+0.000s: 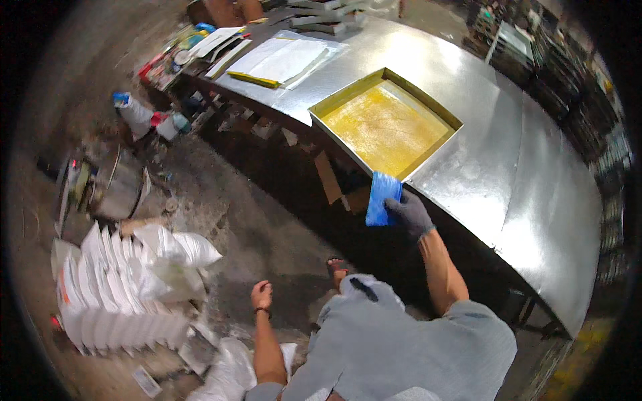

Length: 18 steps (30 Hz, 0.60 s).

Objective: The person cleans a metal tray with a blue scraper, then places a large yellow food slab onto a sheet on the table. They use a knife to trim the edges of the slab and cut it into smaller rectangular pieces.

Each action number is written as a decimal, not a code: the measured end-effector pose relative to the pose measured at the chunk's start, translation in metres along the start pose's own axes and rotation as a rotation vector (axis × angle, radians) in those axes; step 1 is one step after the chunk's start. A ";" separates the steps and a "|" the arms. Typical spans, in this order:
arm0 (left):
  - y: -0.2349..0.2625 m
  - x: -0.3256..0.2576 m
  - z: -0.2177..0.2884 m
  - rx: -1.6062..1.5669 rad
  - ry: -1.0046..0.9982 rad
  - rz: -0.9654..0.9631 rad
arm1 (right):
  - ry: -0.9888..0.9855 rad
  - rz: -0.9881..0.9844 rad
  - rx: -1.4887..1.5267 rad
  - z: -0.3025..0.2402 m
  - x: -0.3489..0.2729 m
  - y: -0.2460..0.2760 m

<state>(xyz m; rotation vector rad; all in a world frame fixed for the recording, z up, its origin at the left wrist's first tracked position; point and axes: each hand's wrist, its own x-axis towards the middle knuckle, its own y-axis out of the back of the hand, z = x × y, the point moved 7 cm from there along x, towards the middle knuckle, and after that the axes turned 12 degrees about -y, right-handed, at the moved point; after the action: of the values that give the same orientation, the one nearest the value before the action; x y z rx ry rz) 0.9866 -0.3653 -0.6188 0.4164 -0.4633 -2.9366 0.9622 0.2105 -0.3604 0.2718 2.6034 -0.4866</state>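
My right hand (410, 214), in a dark grey glove, is closed around a flat blue rectangular piece (382, 200); I cannot make out its exact kind. The blue piece is at the near corner of a shallow square tray (321, 113). The tray has upright rims and a yellow bottom with a pale, streaked patch. It rests on a shiny metal table (468, 160), at the edge closest to me. Bare and low at my left side, my left hand (261, 294) hangs over the floor with its fingers curled in and nothing visible in them.
A stack of white sheets (281, 59) with a yellow strip lies farther along the table, near grey metal pieces (324, 15). Rows of stacked white items (100, 287) stand on the floor to the left, beside a metal drum (119, 184). Dark racks (568, 87) line the right.
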 end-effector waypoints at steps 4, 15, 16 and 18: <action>-0.065 0.082 0.119 0.054 -0.052 -0.055 | 0.088 0.124 -0.074 -0.054 0.055 -0.020; -0.352 0.370 0.482 0.302 -0.924 -0.533 | -0.042 1.087 -0.484 -0.125 0.090 0.088; -0.390 0.383 0.503 0.336 -0.936 -0.634 | -0.121 1.200 -0.442 -0.120 0.087 0.104; -0.453 0.420 0.523 0.383 -1.005 -0.782 | -0.111 1.326 -0.429 -0.134 0.090 0.108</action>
<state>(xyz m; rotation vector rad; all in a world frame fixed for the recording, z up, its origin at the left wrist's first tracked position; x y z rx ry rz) 0.3921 0.1338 -0.3897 -1.1958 -1.1915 -3.5763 0.8574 0.3704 -0.3251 1.5473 1.7794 0.4944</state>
